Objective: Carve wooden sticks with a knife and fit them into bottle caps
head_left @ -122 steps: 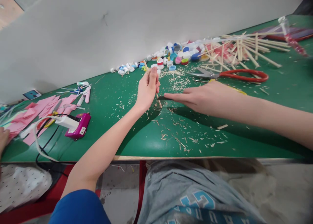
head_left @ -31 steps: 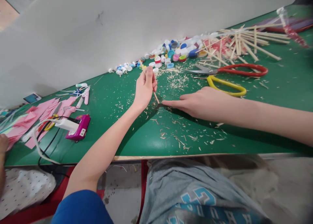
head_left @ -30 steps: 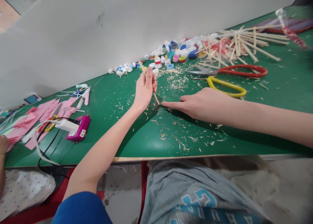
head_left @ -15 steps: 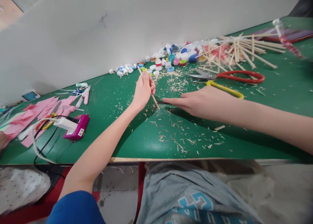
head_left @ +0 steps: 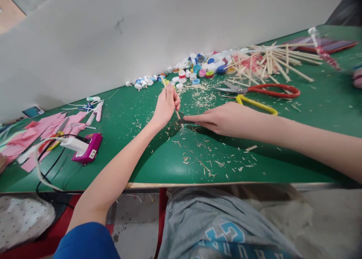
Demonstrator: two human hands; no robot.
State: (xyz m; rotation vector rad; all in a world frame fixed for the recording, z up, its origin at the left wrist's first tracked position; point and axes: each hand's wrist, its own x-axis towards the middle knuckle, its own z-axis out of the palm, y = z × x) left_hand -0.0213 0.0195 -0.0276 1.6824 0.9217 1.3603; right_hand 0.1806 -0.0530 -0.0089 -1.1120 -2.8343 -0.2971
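Note:
My left hand (head_left: 167, 105) is closed around a thin wooden stick (head_left: 164, 82), held at a slant with its lower end close to the table top. The dark blade of a small knife (head_left: 182, 121) lies against the stick near that lower end. My right hand (head_left: 223, 117) grips the knife from the right, index finger stretched along its back; the handle is hidden under the hand. Pale wood shavings (head_left: 207, 170) are scattered below and around both hands. Just beyond my right hand lie scissors (head_left: 273, 90) with one red and one yellow handle, blades apart.
Along the wall sit many coloured bottle caps (head_left: 197, 68). A heap of wooden sticks (head_left: 278, 60) lies at the back right. On the left are pink paper sheets (head_left: 39, 128), a magenta power adapter (head_left: 92, 149) with cables, glue-gun-like pink pieces (head_left: 98, 111) and a phone (head_left: 33, 111).
My right hand has moved slightly left, bringing the knife blade against the stick's lower part. My left hand keeps its grip in nearly the same place.

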